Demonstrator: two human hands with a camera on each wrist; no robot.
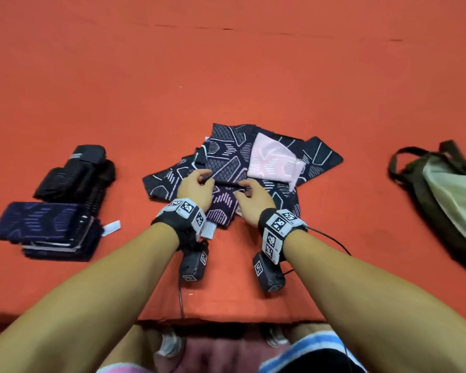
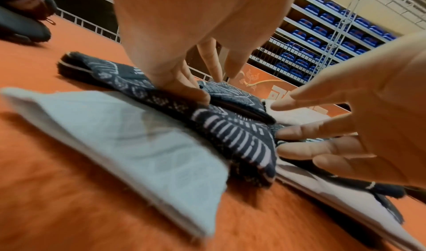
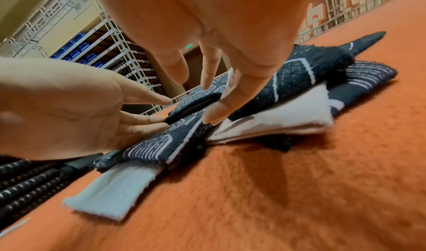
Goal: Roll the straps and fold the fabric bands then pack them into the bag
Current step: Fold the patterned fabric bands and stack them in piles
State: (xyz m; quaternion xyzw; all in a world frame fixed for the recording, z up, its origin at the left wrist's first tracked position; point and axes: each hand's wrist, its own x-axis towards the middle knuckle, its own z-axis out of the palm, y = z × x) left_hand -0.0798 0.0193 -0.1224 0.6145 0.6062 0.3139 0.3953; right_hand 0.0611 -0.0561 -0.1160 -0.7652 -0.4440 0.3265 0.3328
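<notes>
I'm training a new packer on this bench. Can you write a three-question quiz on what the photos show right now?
1. True or false: the bag already holds the folded bands.
2. The pink band lies: A) on the unfolded pile, B) with the rolled straps, C) in the bag.
3. Which hand pinches a band's edge?

Key: 1 false, they are stacked on the table. 2 A. 3 the left hand; the right hand only rests flat.

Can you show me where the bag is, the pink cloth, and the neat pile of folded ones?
bag (image 1: 441, 181): head view, on its pale side panel.
pink cloth (image 1: 271, 158): head view, middle of its top face.
folded pile (image 1: 42, 224): head view, on the top band's patterned face.
</notes>
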